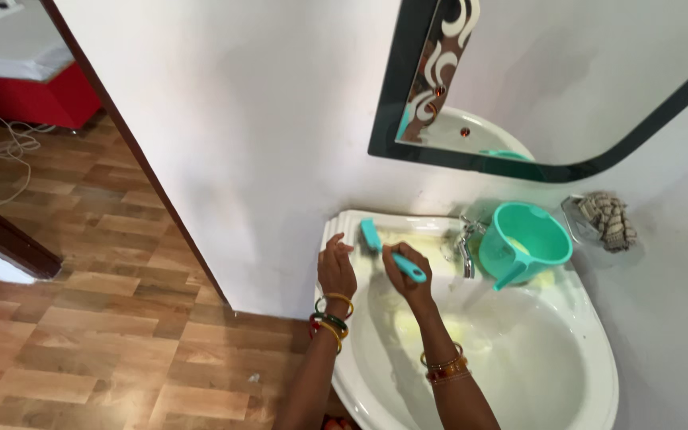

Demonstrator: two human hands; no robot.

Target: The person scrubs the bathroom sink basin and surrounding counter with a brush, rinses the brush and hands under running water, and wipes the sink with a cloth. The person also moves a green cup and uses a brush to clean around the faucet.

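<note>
My right hand point(404, 272) grips a turquoise brush point(375, 240) by its handle, the brush head pressed on the back left ledge of a white corner wash basin point(599, 350). Beside it, my left hand point(336, 267) rests with fingers spread on the basin's left rim, holding nothing. Both wrists wear bangles. A chrome tap point(465, 248) stands just right of the brush. A turquoise plastic mug point(525, 241) sits on the ledge behind the tap.
A mirror point(567, 87) with a dark frame hangs above the basin. A small wall dish holds a striped cloth point(608, 220) at the right. Wood-pattern floor point(105, 318) lies to the left, with a white cable and a red-based unit point(33, 87) beyond.
</note>
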